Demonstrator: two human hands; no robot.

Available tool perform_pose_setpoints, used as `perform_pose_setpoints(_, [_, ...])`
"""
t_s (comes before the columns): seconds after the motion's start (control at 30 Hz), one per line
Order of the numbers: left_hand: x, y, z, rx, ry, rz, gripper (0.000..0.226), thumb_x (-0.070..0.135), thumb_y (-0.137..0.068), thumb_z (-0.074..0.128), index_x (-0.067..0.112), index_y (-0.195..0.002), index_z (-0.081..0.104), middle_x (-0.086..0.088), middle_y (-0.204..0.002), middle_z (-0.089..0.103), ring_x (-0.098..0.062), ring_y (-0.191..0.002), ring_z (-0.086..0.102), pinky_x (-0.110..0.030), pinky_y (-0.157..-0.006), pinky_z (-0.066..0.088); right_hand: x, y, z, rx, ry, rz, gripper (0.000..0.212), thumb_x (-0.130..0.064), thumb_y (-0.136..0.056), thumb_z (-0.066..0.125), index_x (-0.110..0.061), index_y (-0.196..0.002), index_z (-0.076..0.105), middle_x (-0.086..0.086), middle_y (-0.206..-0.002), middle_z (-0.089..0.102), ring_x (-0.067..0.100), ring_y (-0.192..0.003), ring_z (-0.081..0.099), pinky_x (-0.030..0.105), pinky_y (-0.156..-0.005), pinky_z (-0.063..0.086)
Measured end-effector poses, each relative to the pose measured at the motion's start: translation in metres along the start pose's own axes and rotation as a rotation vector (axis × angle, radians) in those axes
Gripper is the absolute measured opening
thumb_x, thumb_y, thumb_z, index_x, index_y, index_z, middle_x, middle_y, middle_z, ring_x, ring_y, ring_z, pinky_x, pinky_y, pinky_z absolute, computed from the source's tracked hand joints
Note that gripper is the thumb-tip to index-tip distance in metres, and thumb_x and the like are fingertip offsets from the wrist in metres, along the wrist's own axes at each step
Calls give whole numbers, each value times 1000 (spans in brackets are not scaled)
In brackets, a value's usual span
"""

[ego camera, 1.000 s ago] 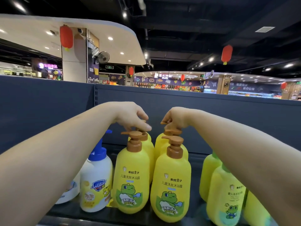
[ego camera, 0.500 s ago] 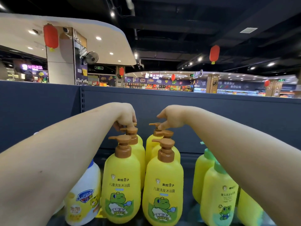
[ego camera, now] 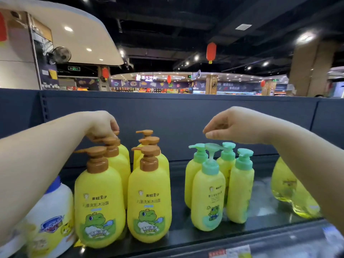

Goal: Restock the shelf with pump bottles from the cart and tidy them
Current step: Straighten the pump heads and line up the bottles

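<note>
On a dark shelf (ego camera: 186,237), the left hand (ego camera: 101,126) grips a brown pump (ego camera: 109,141) on a yellow frog-labelled bottle (ego camera: 119,161) printed 儿童洗发沐浴露. The right hand (ego camera: 232,127) hovers, fingers loosely curled and holding nothing, above green-capped yellow bottles (ego camera: 208,194).

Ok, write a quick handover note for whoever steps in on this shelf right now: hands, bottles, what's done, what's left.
Left hand: fingers rest on the pump heads at the back of the brown-pump bottles; a firm grip can't be confirmed.
Right hand: holds nothing, fingers loosely curled above the green-pump bottles.
Shelf: brown-pump bottles stand in two rows with frog labels facing forward; four green-pump bottles are clustered to their right, with spouts pointing different ways.
Done: brown-pump rows look lined up.
Left: straighten the green-pump group. The cart is out of view, so remaining stock is unknown.
</note>
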State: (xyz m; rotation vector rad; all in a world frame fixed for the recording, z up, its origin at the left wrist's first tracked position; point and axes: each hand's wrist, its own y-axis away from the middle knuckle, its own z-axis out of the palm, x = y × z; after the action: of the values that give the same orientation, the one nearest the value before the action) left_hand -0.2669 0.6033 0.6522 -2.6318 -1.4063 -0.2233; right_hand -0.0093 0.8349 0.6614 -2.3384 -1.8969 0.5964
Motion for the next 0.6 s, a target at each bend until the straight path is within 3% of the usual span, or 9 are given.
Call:
perform_pose_setpoints(0.1, [2, 10, -5, -91, -22, -50, 58, 29, -81, 70, 21, -135, 49, -4, -125, 58, -24, -105, 59, -38, -86, 54, 8, 14, 2, 3, -18, 51, 31, -49, -83, 62, -38, -112, 65, -18, -100, 67, 3, -93, 63, 26, -85, 51])
perform_pose_setpoints(0.13, [5, 13, -8, -60, -58, -57, 65, 35, -82, 68, 21, -140, 42, -5, -134, 53, -26, -115, 55, -41, -95, 50, 10, 22, 3, 60, -55, 68, 38, -49, -82, 62, -37, -118, 60, -17, -105, 65, 5, -95, 63, 28, -86, 52])
perform_pose_setpoints(0.2, [20, 26, -16, 157, -57, 8, 68, 46, -84, 62, 19, -142, 39, -7, -146, 44, -27, -129, 45, -43, -107, 38, 13, 48, 14, 265, -212, 102, 41, -46, -81, 64, -34, -119, 58, -15, -105, 63, 7, -93, 63, 28, -81, 53])
perform_pose_setpoints(0.27, [47, 53, -26, 441, 181, 140, 58, 49, -86, 58, 21, -136, 48, -6, -140, 51, -24, -125, 49, -41, -103, 41, 18, 80, 48, 413, -342, 149, 36, -39, -80, 67, -28, -114, 60, -14, -97, 66, 6, -88, 64, 23, -74, 50])
perform_pose_setpoints(0.33, [82, 87, -28, 572, 389, 351, 46, 49, -83, 61, 24, -122, 59, 4, -119, 62, -10, -105, 58, -28, -86, 46, 17, 109, 103, 302, -373, 261, 49, -36, -80, 69, -26, -125, 54, -16, -102, 65, 5, -92, 63, 20, -79, 51])
perform_pose_setpoints(0.4, [121, 118, -17, 425, 402, 560, 41, 52, -78, 65, 29, -112, 64, 16, -104, 65, 5, -92, 59, -18, -76, 45, 15, 119, 155, 151, -397, 368, 74, -37, -79, 71, -27, -143, 34, -12, -124, 60, 8, -109, 59, 27, -96, 48])
perform_pose_setpoints(0.43, [140, 126, -7, 320, 362, 615, 43, 55, -76, 66, 31, -112, 65, 18, -103, 66, 6, -91, 60, -17, -76, 46, 14, 120, 174, 155, -406, 401, 82, -37, -78, 72, -28, -146, 27, -10, -133, 56, 11, -117, 56, 28, -101, 45])
perform_pose_setpoints(0.53, [182, 123, 31, 144, 161, 648, 56, 56, -74, 67, 31, -123, 58, 14, -113, 62, -3, -98, 60, -26, -85, 49, 14, 112, 195, 267, -433, 446, 90, -38, -75, 74, -26, -148, 22, -6, -138, 52, 15, -122, 53, 32, -102, 43])
perform_pose_setpoints(0.6, [193, 111, 49, 194, 53, 643, 53, 50, -77, 68, 28, -124, 58, 10, -118, 62, -11, -104, 58, -31, -88, 49, 17, 106, 198, 267, -391, 441, 88, -44, -74, 72, -23, -146, 25, -3, -133, 52, 17, -118, 54, 36, -98, 46])
